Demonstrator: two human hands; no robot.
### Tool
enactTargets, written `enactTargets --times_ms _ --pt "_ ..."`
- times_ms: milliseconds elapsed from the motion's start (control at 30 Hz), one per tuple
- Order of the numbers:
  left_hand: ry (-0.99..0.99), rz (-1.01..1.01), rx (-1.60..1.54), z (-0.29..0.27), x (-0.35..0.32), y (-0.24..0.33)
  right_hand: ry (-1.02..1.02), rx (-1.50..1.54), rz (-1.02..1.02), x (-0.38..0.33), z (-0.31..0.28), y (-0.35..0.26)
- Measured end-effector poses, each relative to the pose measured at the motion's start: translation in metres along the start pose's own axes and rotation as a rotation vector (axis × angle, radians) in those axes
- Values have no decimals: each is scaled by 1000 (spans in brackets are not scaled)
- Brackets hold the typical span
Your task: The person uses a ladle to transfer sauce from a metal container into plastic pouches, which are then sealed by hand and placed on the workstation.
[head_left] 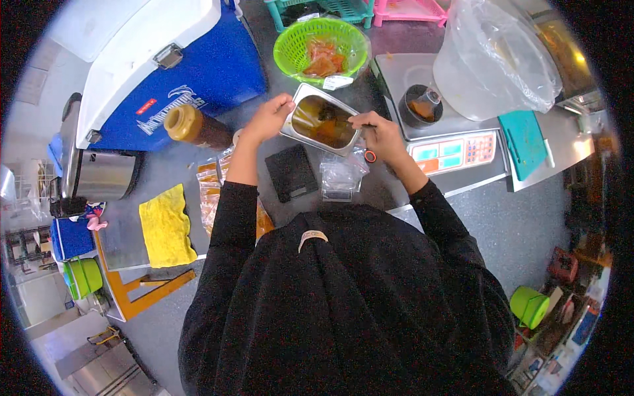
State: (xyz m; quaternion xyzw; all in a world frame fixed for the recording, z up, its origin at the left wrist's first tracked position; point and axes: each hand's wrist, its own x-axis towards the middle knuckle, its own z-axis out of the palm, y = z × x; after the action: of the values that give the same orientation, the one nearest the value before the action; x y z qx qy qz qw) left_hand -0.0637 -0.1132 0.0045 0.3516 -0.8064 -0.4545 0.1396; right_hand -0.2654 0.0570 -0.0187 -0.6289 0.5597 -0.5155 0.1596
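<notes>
A rectangular steel food pan (321,141) with brown, oily sauce (322,122) inside sits tilted in front of me. My left hand (269,117) is closed on its left rim, thumb along the edge. At the right end of the pan, my right hand (382,135) has its fingers pinched together over the rim. What they grip is hidden; a small red-edged ring (370,156) shows just below that hand. Nearer to me lie a small black flat scale (291,173) and several clear plastic bags (340,175).
Beyond the pan stands a green basket (281,53) with orange-filled bags. A sauce bottle (198,129) and blue cooler (218,72) are left, with a yellow cloth (166,224) nearer. At right are a digital scale (456,153), a dark cup (411,109) and a teal board (522,145).
</notes>
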Motion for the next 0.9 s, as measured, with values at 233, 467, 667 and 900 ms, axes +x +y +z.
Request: enactTargets --times_ms 233,467,667,900 --pt "80 34 63 14 -9 9 273 72 292 -22 14 0" --pt "136 68 89 25 -18 22 772 605 585 -34 37 26" --pt "199 124 71 39 -22 27 785 864 769 -22 46 2" --pt "302 49 69 34 -31 40 827 970 830 -28 5 -25"
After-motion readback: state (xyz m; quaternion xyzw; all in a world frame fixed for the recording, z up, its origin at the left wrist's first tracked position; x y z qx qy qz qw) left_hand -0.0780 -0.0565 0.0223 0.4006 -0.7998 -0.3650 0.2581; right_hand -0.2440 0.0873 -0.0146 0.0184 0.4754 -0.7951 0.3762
